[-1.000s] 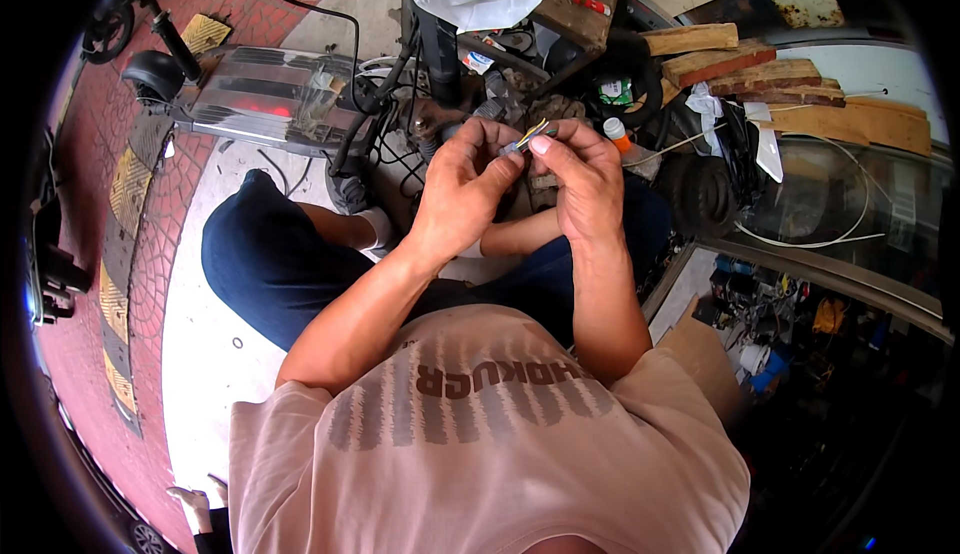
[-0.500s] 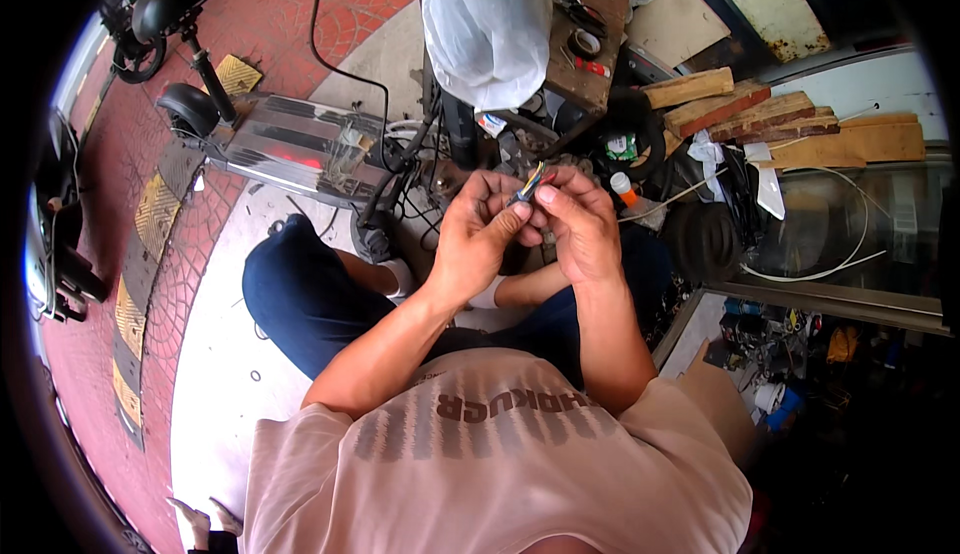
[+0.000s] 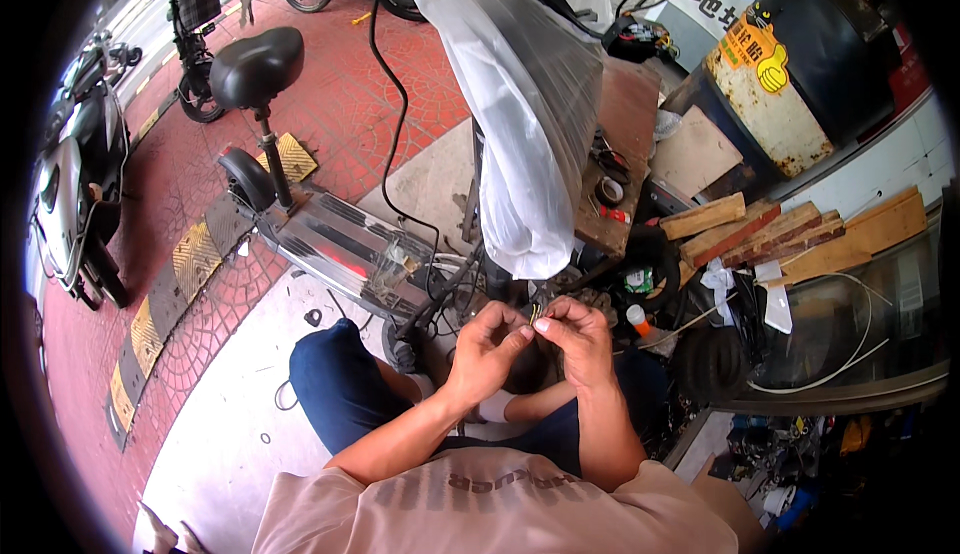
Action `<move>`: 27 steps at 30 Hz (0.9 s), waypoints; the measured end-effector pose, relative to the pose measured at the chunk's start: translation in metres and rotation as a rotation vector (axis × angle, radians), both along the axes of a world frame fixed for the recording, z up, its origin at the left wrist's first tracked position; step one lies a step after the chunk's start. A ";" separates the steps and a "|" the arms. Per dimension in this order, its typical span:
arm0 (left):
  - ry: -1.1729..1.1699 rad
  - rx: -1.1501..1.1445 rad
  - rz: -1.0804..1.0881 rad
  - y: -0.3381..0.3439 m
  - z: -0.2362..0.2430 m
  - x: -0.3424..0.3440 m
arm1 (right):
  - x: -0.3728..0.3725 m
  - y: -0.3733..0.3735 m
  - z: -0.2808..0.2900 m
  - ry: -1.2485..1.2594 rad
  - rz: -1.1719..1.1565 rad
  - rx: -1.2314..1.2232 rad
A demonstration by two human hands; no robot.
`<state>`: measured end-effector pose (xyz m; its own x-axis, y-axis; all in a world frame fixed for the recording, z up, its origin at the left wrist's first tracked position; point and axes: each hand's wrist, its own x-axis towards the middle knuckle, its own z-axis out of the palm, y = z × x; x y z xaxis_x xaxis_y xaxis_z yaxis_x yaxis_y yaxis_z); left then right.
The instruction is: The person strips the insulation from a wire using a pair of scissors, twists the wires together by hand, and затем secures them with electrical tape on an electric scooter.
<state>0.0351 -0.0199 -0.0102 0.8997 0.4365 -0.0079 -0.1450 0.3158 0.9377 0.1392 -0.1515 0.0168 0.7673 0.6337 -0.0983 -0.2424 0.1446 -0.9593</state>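
Close together in front of my body, both hands pinch a small bundle of thin coloured wires point(image 3: 536, 313), yellow and dark strands among them. My left hand point(image 3: 484, 354) is closed, with the thumb pressed on the wires against the fingers. My right hand point(image 3: 580, 342) grips the same wires between thumb and fingertips. Most of the bundle is hidden by the fingers. Just beyond the hands hangs a translucent plastic bag point(image 3: 530, 194) over an upright part. An electric scooter point(image 3: 335, 252) with a black seat point(image 3: 257, 67) lies ahead to the left, dark cables near it.
On the right are stacked wood pieces point(image 3: 770, 234), an orange-and-white bottle point(image 3: 638, 321), black tyres point(image 3: 708, 364) and a glass-topped case point(image 3: 850, 329). A brown workbench point(image 3: 625, 114) bears a roll of tape point(image 3: 608, 191). Parked at far left is a motor scooter point(image 3: 75, 194).
The view has tilted upward, so my hands appear lower and more street shows. Both hands stay together on the wires, and less of the bundle is visible between the fingers.
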 end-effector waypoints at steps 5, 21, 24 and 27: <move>0.060 -0.314 -0.003 0.008 0.021 0.008 | -0.003 0.023 0.007 -0.181 -0.108 0.035; 0.096 -0.633 -0.328 0.015 0.058 -0.016 | -0.027 0.003 0.079 -1.117 -0.097 -0.020; 0.109 -0.689 -0.422 0.014 0.056 -0.020 | -0.037 -0.007 0.078 -0.978 -0.088 -0.012; 0.104 -0.543 -0.415 0.014 0.072 -0.027 | -0.037 -0.015 0.065 -0.740 -0.031 0.088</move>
